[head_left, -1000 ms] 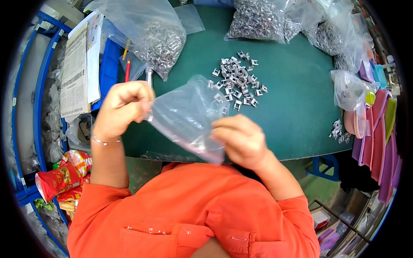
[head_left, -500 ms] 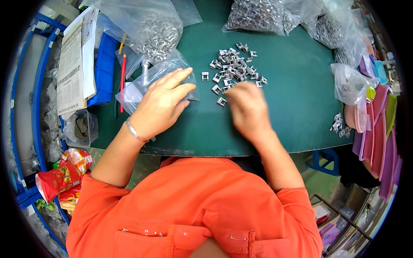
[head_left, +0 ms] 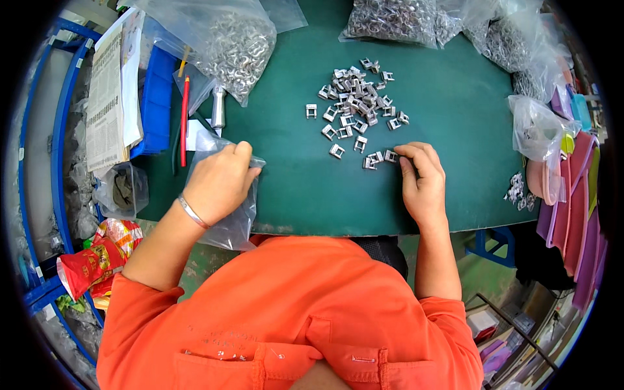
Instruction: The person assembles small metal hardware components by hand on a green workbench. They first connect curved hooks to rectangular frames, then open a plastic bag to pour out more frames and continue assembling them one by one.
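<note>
Small-parts assembly or packing workshop. Green-topped table (head_left: 455, 169) at frame centre with a loose heap of small metal clips (head_left: 357, 104) — clear plastic bags of the same metal parts (head_left: 237, 42) along the top edge. Blue metal rack (head_left: 62, 84) at left, blue parts bin (head_left: 156, 97) beside it — stacked pink and purple trays (head_left: 575, 195) at right.

Large clear bags of metal parts (head_left: 237, 42) lie along the far edge of the green table mat (head_left: 455, 123), with more such bags (head_left: 396, 19) at the top right. A red pencil (head_left: 184, 120) and a metal tool (head_left: 218, 107) lie beside a blue bin (head_left: 156, 97). Folded printed papers (head_left: 107, 97) rest at the left. Red snack packets (head_left: 91, 263) sit below the table's left edge. Pink and purple plastic pieces (head_left: 575, 195) stack at the right.
</note>
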The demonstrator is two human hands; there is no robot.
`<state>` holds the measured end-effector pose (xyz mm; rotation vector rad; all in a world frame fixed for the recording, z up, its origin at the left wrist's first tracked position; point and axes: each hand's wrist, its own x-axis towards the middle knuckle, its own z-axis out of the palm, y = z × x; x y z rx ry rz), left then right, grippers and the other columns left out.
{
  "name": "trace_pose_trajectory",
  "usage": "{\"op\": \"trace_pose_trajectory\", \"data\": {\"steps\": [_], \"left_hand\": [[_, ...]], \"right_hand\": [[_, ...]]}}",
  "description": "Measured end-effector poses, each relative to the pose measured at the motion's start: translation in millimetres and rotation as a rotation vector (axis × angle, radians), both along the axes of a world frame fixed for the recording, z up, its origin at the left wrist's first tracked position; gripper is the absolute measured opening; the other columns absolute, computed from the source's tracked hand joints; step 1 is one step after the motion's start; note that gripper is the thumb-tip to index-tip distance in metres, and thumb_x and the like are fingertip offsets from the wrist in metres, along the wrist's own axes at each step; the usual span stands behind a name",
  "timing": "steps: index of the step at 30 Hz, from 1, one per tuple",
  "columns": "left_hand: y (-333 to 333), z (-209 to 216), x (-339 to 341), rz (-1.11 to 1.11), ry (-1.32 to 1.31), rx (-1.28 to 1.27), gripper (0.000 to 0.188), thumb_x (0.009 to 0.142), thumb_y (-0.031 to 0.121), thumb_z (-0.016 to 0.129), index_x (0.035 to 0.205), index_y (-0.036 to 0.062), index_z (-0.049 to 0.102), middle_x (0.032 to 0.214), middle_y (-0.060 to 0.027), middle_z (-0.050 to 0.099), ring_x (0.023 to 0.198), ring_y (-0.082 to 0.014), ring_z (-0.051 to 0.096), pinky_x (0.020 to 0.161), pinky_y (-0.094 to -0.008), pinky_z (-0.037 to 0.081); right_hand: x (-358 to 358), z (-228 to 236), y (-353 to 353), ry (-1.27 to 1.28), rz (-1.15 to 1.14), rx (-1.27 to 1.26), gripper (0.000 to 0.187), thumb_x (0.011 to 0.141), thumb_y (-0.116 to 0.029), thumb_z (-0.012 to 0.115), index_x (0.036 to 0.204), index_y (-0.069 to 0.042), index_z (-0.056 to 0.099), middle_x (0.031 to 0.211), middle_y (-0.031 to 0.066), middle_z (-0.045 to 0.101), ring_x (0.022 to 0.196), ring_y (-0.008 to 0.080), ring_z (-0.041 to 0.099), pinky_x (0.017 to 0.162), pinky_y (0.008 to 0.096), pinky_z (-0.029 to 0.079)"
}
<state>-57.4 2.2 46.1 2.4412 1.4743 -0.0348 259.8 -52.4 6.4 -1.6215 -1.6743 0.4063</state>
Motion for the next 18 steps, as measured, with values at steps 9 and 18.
{"op": "trace_pose_trajectory", "data": {"steps": [9,18], "left_hand": [[33,54,66,-0.450,-0.283,0.237,0.023,0.071,0.009,0.074,0.082,0.0032,0.054,0.078,-0.0122,0.053,0.072,-0.0334,0.059,0.061,-0.0411,0.049],[21,-52,93,-0.374,-0.596,0.109,0.022,0.073,0.000,0.070,0.092,0.0011,0.059,0.092,-0.0138,0.054,0.081,-0.0324,0.059,0.070,-0.0377,0.050]], "right_hand": [[-17,-2,-5,-0.027,0.018,-0.008,0.014,0.080,0.000,0.065,0.094,-0.002,0.066,0.087,0.0124,0.060,0.083,0.0305,0.058,0.074,0.0375,0.047],[-33,-12,-14,-0.121,0.019,0.003,0.024,0.077,-0.007,0.071,0.100,-0.004,0.067,0.094,0.0117,0.058,0.086,0.0295,0.056,0.078,0.0380,0.045]]}}
